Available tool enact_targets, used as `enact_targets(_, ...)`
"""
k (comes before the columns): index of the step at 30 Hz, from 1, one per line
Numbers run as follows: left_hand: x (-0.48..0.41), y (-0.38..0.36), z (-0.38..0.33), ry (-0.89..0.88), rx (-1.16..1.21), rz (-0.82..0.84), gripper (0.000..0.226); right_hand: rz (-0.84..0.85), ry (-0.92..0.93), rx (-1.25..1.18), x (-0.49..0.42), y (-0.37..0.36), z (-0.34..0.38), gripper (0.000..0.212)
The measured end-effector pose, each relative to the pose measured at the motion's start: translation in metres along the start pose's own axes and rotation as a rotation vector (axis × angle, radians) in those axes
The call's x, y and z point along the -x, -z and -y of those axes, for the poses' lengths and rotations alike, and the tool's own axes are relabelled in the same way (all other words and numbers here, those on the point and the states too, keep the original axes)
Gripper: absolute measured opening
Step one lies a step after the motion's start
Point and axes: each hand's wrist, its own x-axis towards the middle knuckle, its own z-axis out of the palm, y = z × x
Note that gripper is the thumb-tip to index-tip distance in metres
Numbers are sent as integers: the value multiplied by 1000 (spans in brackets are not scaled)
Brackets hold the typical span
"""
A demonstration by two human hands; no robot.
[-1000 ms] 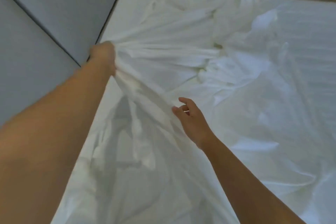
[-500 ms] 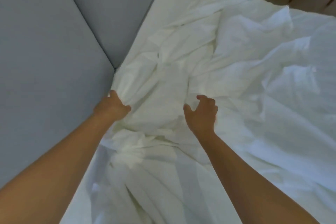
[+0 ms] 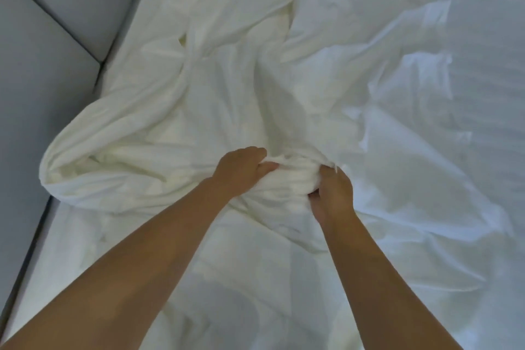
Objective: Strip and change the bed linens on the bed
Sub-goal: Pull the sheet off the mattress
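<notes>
Both arms reach forward over the bed [image 3: 85, 250], and the two hands meet near the middle of the view on one gathered bunch of the white sheet [image 3: 292, 179]. The left hand [image 3: 241, 170] has its grip closed on the left side of the bunch, fingers curled over the top of the cloth. The right hand [image 3: 331, 193] has its grip closed on the right side, fingers dug into the folds, just beside the left hand with only the wad of cloth between them. From the bunch the sheet spreads away in heavy creases: a rounded loop of it sags to the left, touching the grey padded panel [image 3: 42, 79] along the bed's left edge, and rumpled ridges run towards the far end. More white linen lies crumpled across the right side of the bed
</notes>
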Motion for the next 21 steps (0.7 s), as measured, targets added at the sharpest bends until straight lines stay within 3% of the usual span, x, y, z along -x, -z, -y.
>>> enact_targets(2, 2, 11, -7, -74, -18, -54, 46, -130, -11, -5, -4, 38, -4, 13)
enact_targets(5, 7, 30, 0, -34, -125, -129, 48, -240, -107, -82, -11, 79, 5, 31)
enact_targets(7, 15, 51, 14, 16, -192, -171, 45, -277, -42, -124, -12, 107, 11, 16)
enact_targets(8, 20, 65, 24, 85, -186, -228, 43, -365, 14, -60, -10, 114, 15, 9)
enact_targets(9, 25, 81, 43, 202, -152, -301, 40, -444, 20, -61, -9, 122, 18, 20)
enact_targets(11, 38, 119, 92, 531, -99, -388, 39, -453, -11, -9, -7, 124, 21, 25)
enact_targets(14, 62, 164, 151, 853, -219, -279, 37, -416, 89, 181, 2, 110, 17, 23)
enact_targets(16, 71, 168, 136, 838, -301, -273, 28, -396, 177, 275, 4, 98, 10, 25)
enact_targets(19, 66, 137, 92, 684, -309, -273, 39, -298, 203, 345, 9, 81, 0, 20)
enact_targets(21, 57, 110, 68, 580, -316, -189, 38, -249, 185, 367, 10, 73, -7, 23)
